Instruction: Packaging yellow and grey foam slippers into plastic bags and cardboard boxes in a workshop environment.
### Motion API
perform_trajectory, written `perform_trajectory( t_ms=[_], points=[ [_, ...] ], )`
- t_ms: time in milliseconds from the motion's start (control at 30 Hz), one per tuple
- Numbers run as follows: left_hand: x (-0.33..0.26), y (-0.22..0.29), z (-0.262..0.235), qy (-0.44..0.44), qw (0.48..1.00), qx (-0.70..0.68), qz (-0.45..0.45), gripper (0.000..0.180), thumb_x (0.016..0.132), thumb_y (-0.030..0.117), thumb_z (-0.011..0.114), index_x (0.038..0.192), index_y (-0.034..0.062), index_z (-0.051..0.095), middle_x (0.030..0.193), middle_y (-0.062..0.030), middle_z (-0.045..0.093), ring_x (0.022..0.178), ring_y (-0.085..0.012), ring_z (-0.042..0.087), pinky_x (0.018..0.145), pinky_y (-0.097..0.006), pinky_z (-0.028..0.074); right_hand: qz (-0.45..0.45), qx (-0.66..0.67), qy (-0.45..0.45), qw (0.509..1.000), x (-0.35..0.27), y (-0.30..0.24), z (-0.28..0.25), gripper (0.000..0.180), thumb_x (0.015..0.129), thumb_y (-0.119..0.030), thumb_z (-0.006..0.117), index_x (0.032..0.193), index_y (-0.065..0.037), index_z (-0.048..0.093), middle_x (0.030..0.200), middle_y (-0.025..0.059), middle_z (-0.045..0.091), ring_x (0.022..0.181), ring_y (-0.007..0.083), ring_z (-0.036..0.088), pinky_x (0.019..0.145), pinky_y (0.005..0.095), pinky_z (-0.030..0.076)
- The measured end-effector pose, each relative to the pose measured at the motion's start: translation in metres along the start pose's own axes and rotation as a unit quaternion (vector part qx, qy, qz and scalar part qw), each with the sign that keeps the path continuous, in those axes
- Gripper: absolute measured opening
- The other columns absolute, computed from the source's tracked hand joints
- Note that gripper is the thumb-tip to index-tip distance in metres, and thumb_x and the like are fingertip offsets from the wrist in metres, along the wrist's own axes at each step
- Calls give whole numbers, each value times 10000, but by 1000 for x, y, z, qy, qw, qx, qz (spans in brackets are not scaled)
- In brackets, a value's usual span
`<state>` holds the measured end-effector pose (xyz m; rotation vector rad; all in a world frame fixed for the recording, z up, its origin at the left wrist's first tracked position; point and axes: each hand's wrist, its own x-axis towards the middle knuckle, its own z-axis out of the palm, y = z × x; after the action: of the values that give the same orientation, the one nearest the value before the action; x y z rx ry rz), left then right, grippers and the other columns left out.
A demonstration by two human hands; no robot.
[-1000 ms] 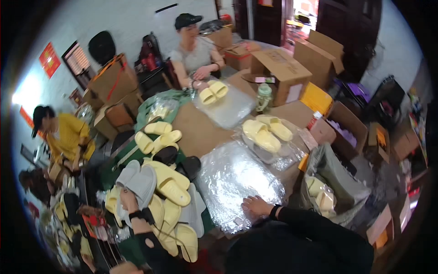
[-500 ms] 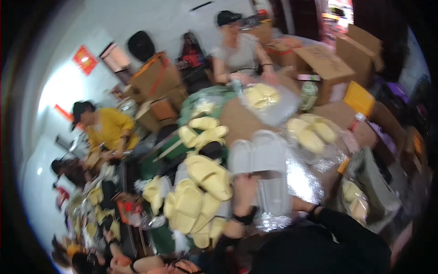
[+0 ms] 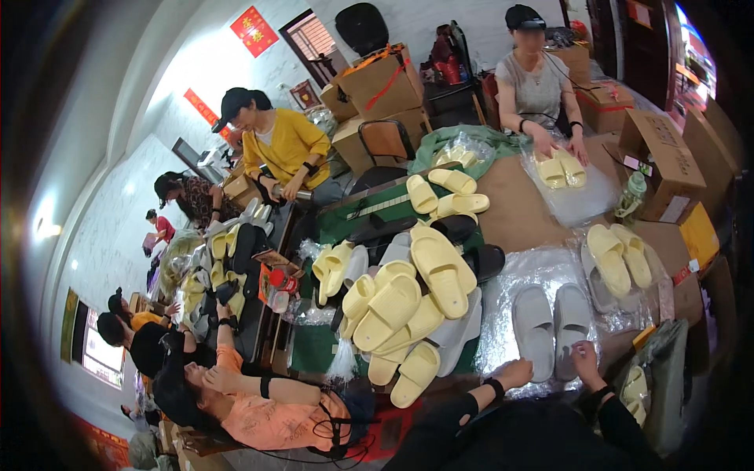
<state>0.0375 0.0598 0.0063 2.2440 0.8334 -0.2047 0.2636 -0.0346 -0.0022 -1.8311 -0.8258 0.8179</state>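
cluttered tabletop (image 3: 514, 213) is spreading ahead; at four o'clock, grey slippers (image 3: 534, 323), just carried by the left hand (image 3: 514, 374), are lying on clear plastic (image 3: 500, 292), seemingly placed; right hand (image 3: 586, 363) is flanking them, each grip's closure being unclear.

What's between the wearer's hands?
Between the left hand and right hand: heel ends of the left grey slipper and right grey slipper, head view.
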Motion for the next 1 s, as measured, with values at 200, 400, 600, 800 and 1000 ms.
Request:
perform_trajectory(
  t_ms=[200, 400, 600, 800, 1000],
  points=[
    [-31, -2, 36, 83, 996, -14, 8, 355, 745, 89, 562, 1048, -24, 418, 1024, -229, 524, 969, -413, 513, 807, -493, 416, -165, -271, -190, 929, 27, -25, 53, 364, 707, -219, 666, 1063, -149, 630, 1087, 291, 481, 1089, 435, 440, 952, 431, 371],
    [-36, -7, 29, -19, 999, 43, 18, 555, 740, 144, 587, 1239, -14, 400, 1331, -233, 376, 1247, -364, 355, 1005, -454, 313, -93, -315, -166, 930, 47, -34, 82, 584, 672, -353, 672, 1180, -94, 548, 986, 244, 495, 937, 414, 493, 842, 468, 413],
    [-36, -20, 43, 38, 991, 77, 98, 331, 818, 253, 508, 1138, 198, 573, 1353, -187, 375, 1269, -315, 343, 1011, -463, 292, -183, -500, -95, 841, 86, 4, 79, 467, 692, -303, 653, 1060, -31, 562, 869, 180, 591, 837, 279, 580, 744, 383, 464],
    [-41, -26, 43, 61, 977, 201, 27, 392, 845, 246, 453, 1222, 189, 546, 1267, -156, 466, 1185, -296, 418, 930, -452, 337, 47, 16, -171, 984, 58, -64, 58, 213, 802, -145, 564, 950, 6, 584, 850, 50, 598, 826, 143, 533, 739, 262, 405],
    [-41, -37, 49, 182, 931, 273, 161, 374, 845, 277, 468, 1144, 89, 590, 1244, -175, 484, 1053, -315, 498, 867, -462, 370, 87, -37, -319, 943, 14, -114, -29, 180, 790, -59, 599, 958, 4, 586, 895, 63, 604, 950, 164, 561, 838, 278, 430]
  ],
)
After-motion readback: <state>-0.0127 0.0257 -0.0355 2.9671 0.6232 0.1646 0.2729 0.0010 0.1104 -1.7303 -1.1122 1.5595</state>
